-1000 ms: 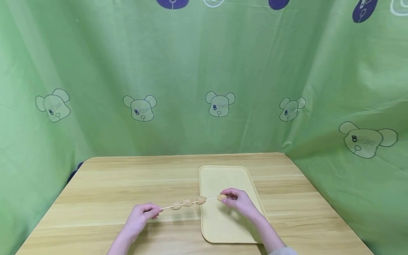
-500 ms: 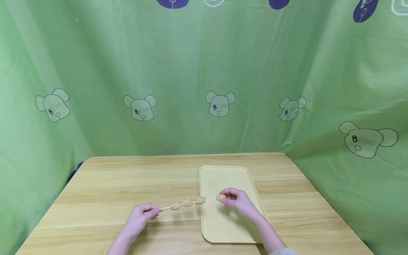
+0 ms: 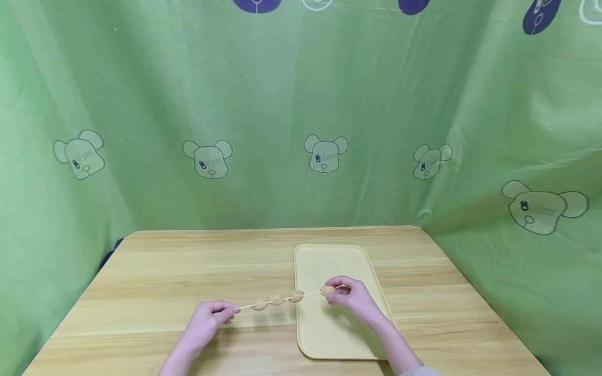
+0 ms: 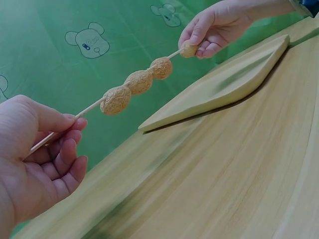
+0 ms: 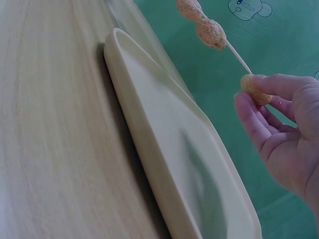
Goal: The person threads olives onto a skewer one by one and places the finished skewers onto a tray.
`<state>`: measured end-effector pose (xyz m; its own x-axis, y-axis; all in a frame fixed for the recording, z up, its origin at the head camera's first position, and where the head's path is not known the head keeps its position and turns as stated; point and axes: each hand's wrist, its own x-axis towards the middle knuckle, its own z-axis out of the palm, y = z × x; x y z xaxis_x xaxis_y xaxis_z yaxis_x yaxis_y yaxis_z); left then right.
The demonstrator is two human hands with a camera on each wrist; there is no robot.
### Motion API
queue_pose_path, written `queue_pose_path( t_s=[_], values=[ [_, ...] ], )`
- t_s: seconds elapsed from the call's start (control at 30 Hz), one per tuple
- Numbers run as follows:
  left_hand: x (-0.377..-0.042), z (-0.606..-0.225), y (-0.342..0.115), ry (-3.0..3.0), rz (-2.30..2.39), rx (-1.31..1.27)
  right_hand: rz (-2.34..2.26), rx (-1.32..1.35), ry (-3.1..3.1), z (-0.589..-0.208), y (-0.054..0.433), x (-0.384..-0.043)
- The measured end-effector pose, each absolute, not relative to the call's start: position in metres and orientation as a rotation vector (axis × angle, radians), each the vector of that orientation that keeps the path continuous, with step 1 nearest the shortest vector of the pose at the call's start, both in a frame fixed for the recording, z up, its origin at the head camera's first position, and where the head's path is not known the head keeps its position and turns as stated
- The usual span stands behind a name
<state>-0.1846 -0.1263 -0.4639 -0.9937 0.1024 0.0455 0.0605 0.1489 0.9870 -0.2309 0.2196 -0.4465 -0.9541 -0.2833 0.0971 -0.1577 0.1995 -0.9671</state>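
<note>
A thin wooden skewer [image 4: 92, 107] is held off the table, slanting up from left to right. My left hand [image 3: 209, 318] pinches its left end between thumb and fingers. Threaded along it are several tan, wrinkled balls, probably food; the one nearest that hand [image 4: 116, 100] and its two neighbours sit close together. After a bare stretch of stick comes a further ball [image 5: 252, 87] at the right end, pinched by my right hand [image 3: 352, 300] with thumb and fingertips. Whether the skewer's tip pokes out past this ball is hidden by the fingers.
Under my right hand lies a shallow cream rectangular tray [image 3: 329, 266] with a low rim, on a wood-grain table [image 3: 188, 271]. A green curtain [image 3: 273, 104] printed with bear heads hangs behind the table and along both sides.
</note>
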Motion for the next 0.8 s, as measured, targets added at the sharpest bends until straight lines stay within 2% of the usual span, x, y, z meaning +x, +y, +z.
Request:
queue_pose_path(
  t_s=[0.8],
  values=[
    [-0.181, -0.452, -0.121, 2.345, 2.046, 0.185, -2.06, -0.648, 2.286, -0.441, 0.21, -0.223]
  ],
)
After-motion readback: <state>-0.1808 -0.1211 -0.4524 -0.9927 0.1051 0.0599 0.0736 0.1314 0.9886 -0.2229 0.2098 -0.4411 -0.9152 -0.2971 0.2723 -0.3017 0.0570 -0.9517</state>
